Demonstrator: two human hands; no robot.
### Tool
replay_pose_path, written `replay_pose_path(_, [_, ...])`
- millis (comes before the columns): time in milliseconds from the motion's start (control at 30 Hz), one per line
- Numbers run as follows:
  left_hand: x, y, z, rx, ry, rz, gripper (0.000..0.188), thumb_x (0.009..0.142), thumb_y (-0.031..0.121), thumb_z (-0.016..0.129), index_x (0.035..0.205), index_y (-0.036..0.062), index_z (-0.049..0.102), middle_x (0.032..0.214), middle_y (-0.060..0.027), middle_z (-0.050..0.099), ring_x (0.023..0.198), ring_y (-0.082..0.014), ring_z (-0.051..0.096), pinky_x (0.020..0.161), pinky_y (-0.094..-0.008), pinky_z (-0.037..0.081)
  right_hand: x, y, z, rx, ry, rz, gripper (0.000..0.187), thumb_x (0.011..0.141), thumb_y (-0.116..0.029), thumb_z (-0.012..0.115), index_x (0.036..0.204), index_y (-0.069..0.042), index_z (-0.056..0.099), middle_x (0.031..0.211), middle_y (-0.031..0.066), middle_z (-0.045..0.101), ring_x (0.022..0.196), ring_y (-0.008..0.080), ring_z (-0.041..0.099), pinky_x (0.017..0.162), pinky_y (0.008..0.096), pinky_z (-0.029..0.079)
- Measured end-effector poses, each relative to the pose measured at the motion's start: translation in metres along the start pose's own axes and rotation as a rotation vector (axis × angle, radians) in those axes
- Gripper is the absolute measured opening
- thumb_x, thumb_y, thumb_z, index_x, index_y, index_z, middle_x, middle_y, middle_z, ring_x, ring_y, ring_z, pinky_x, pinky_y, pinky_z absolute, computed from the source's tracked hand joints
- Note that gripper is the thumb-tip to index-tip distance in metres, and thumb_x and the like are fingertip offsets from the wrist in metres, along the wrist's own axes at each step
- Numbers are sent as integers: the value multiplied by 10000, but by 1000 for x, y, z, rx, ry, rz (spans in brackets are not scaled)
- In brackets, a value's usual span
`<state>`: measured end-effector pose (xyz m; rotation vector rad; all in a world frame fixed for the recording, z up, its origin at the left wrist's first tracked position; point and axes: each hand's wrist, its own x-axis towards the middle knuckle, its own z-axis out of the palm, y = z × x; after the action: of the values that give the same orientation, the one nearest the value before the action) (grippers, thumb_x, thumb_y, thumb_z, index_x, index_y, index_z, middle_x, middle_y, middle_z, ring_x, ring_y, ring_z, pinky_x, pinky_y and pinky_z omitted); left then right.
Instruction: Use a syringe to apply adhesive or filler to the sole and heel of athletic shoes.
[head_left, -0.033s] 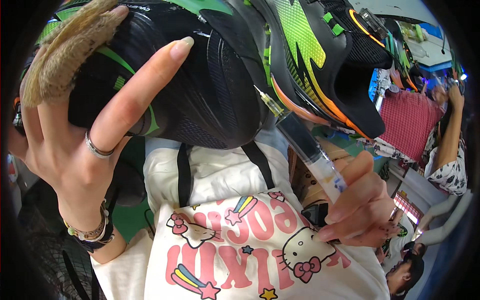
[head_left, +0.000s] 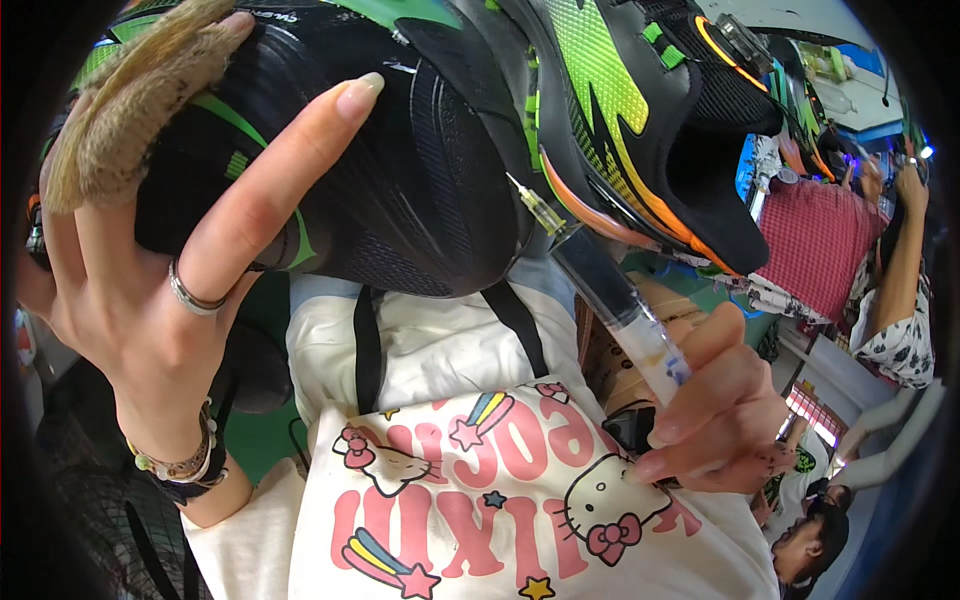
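My left hand (head_left: 160, 320) grips a black shoe (head_left: 400, 190) with green trim, its index finger stretched along the upper. A frayed tan cloth (head_left: 110, 150) covers some of that hand's other fingertips; the thumb is hidden. In my right hand (head_left: 720, 410) is a syringe (head_left: 610, 290) with dark liquid in its front part and a yellow needle hub. The thin needle points up and left, close to the shoe's rounded end; I cannot tell whether it touches. Just beyond stands another shoe (head_left: 600, 80), black with green, yellow and orange.
Below the shoe, a cream printed apron (head_left: 450, 480) with black straps covers my lap. Farther right are more shoes (head_left: 805, 120), a person in a red checked garment (head_left: 820, 230) and another person's raised arm (head_left: 900, 250). A dark-haired head (head_left: 815, 540) shows at lower right.
The syringe and my right hand have shifted very slightly left. My left hand and the shoe stay nearly the same.
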<state>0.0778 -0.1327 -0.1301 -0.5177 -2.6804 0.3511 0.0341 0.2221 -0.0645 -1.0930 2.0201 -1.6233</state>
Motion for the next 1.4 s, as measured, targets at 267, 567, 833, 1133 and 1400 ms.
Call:
replay_pose_path(267, [-3,-1,-7,85,-6,-34,853,407,163,818,1228,317,646,1239,-71,612,1145,-308,582,959,-392,514,-8,2,11,50,46,-111,475,999,-311,408,864,-25,762,920,121,673,743,183,458,648,319,348])
replay_pose_path(567, [18,18,-7,46,-29,-62,945,375,236,822,1276,413,599,1276,-42,579,1162,-269,565,1000,-413,438,-27,-8,25,30,199,-26,477,1002,-304,402,842,-39,765,844,87,677,710,187,486,669,314,369])
replay_pose_path(833, [34,21,-11,50,120,-35,832,517,413,779,1315,436,547,1256,-13,583,1201,-218,537,1119,-478,278,-27,-27,7,114,838,-235,506,966,-402,472,532,-157,388,904,-14,476,834,211,393,744,352,298])
replay_pose_path(1133, [62,26,-25,124,104,-56,543,783,154,572,1254,422,615,1194,33,618,1096,-162,584,1107,-456,284,-47,15,-58,-322,1307,-95,596,1041,-330,281,708,38,612,1017,205,588,831,260,583,833,358,470])
replay_pose_path(1400, [85,0,-57,112,-67,-13,604,710,47,613,1214,378,636,1221,31,591,1177,-175,543,1160,-633,150,-77,55,-93,-288,1263,103,524,1036,-192,330,717,41,674,914,108,655,833,149,568,715,273,412])
